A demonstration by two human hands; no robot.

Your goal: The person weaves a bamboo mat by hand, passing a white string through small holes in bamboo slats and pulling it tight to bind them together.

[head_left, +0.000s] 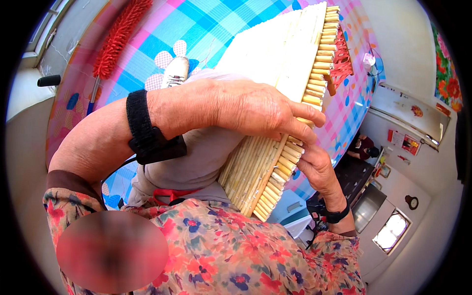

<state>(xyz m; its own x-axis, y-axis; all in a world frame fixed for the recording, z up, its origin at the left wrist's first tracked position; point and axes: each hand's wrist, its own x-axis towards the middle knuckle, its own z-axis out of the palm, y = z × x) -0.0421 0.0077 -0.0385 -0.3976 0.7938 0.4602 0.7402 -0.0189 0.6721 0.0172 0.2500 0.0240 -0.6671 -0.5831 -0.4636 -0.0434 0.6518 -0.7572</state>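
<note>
Stalk mat (285, 56) around 1 o'clock: probably light, stiffish, snappy ends (326, 53); I'd grab edge strip (263, 186). Left hand (263, 110) curled over edge, right hand (319, 168) around 4 o'clock; can't tell if either's pinching.

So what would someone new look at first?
Probably the big pale mat of stalks, slanting from the top to the middle, with the left hand across it and the right hand at its edge. Next, the fluffy red duster at upper left, against the checked cloth. Then the flowery top along the bottom.
</note>
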